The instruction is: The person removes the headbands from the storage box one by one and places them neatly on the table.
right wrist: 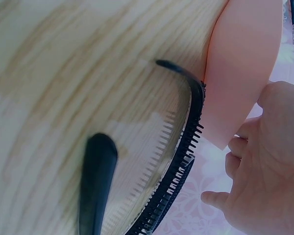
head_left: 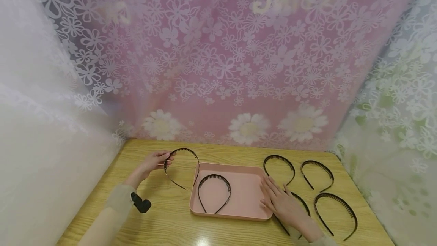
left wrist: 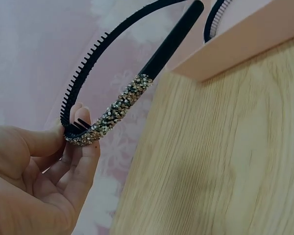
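My left hand (head_left: pixel 153 163) pinches a black toothed headband (left wrist: pixel 120 107) between thumb and fingers, holding it raised left of the pink tray (head_left: pixel 244 194). Gold-coloured sparkling stones cover part of its outer side, and its teeth line the inside. Another black headband (head_left: pixel 214 176) lies inside the tray, toward the left. My right hand (head_left: pixel 287 206) rests at the tray's right end, fingers extended along the rim. Under and beside that hand a further headband (head_left: pixel 302 201) is partly hidden; its dark band also shows close to the tray wall in the right wrist view.
Three more headbands lie on the wooden table (head_left: pixel 164 215) at right: one behind the right hand (head_left: pixel 280 157), one at far right (head_left: pixel 317 163) and one nearer the front (head_left: pixel 336 197). A pink floral curtain (head_left: pixel 218 67) hangs behind the table, with pale curtains at both sides.
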{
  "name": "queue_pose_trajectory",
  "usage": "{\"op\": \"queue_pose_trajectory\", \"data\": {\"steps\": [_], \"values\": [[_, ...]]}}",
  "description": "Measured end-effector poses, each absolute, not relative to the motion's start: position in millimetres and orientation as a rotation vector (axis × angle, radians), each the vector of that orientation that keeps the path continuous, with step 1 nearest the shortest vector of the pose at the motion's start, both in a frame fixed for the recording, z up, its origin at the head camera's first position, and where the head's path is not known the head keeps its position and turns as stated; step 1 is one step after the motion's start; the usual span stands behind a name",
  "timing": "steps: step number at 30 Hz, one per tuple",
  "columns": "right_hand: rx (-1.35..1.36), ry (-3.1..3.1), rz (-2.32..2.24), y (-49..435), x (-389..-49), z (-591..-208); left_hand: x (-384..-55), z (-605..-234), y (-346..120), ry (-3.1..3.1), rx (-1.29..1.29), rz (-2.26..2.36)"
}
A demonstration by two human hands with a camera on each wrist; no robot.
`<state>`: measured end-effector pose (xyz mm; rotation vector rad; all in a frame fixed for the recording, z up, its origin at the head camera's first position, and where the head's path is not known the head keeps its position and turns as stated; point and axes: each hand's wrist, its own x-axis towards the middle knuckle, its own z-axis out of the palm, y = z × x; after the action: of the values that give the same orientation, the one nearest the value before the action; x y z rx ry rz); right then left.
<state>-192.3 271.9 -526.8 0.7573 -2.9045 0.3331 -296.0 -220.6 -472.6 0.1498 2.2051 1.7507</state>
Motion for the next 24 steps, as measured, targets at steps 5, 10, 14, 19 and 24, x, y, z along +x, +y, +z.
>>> {"op": "queue_pose_trajectory", "data": {"steps": [5, 10, 14, 19, 24], "values": [[0.752, -2.908, 0.324, 272, -193, -528, -296, -474, -244, 2.226, 0.112, 1.764], [0.728, -2.929, 0.322, 273, -194, -530, -295, -481, -267, 2.260, 0.079, 1.749], [0.734, -2.890, 0.355, 274, -194, -533, -291, -488, -284, 2.277, 0.052, 1.747], [0.733, -2.844, 0.334, 278, -197, -543, -286, -494, -306, 2.287, 0.024, 1.739], [0.709, -2.875, 0.332, 279, -201, -548, -282, -497, -326, 2.301, -0.012, 1.690]]}}
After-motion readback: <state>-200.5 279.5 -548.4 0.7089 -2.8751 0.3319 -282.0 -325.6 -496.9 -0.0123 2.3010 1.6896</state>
